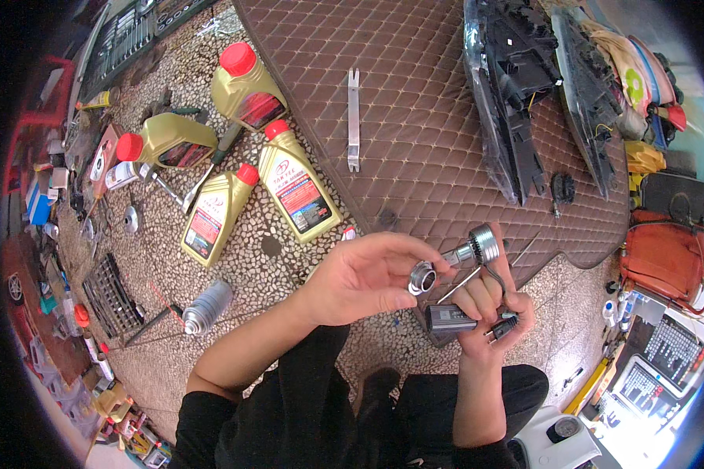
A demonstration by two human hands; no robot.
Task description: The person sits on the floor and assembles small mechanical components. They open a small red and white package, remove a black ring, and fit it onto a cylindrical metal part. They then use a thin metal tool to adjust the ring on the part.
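My left hand [371, 279] pinches a small silver metal ring collar [422, 277] between thumb and fingers. Its fingertips come close to the stem of an LED headlight bulb [483, 244] with a ribbed silver heat sink. My right hand [486, 309] is closed around the bulb's cable, holding the bulb up. A dark grey driver box [449, 318] and a black plug connector [502, 328] hang from the same cable at this hand. A thin metal rod [460, 286] lies behind the fingers; whether the hand grips it, I cannot tell.
A brown quilted mat [414, 102] bears two headlight units [512, 102] and a silver flat bar [353, 121]. Several gold bottles with red caps [299, 184] stand left of it, near a spray can [208, 307]. An orange-red bag [669, 258] is at the right.
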